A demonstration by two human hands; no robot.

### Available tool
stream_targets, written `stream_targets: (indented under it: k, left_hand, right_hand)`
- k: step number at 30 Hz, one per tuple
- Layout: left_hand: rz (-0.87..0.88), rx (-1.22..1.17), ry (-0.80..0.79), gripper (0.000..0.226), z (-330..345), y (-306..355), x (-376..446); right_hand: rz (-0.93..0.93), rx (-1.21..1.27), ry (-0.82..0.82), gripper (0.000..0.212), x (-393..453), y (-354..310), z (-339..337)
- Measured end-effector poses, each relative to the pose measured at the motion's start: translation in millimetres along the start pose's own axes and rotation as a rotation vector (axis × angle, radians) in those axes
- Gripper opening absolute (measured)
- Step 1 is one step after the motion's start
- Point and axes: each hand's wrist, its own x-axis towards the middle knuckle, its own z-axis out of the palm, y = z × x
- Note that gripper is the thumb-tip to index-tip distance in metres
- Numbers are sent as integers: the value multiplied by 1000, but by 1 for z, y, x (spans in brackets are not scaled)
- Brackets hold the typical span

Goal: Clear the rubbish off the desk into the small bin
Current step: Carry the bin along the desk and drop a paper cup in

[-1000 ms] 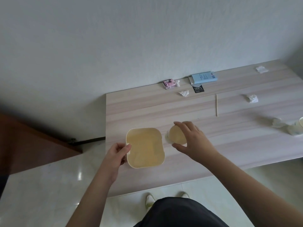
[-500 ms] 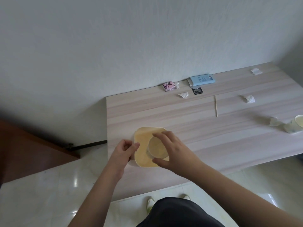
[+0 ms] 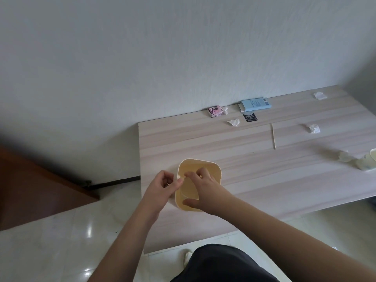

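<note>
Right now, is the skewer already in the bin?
No: the skewer lies on the desk, well apart from the bin where both hands are.

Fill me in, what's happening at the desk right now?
A person's right hand holds a round yellow disc over the open small yellow bin, and the left hand is at the bin's left rim. Crumpled tissues, a thin stick and a blue box lie on the desk.
</note>
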Motion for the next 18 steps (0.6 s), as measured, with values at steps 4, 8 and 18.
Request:
stream_targets:
  k: [4,8,18]
  left_hand:
    - [0,2,-5,47,-8,-2,1]
    - [-3,-9,-16,44,-16,-4,3]
    - [-23,-17,-63,46,-23,-6,8]
  right_hand:
    - [26,-27,-16,85,7,-11,4]
    - [61,-91,-69,79,8,-19,6]
    - [70,-200,-1,31,-10,-18,0]
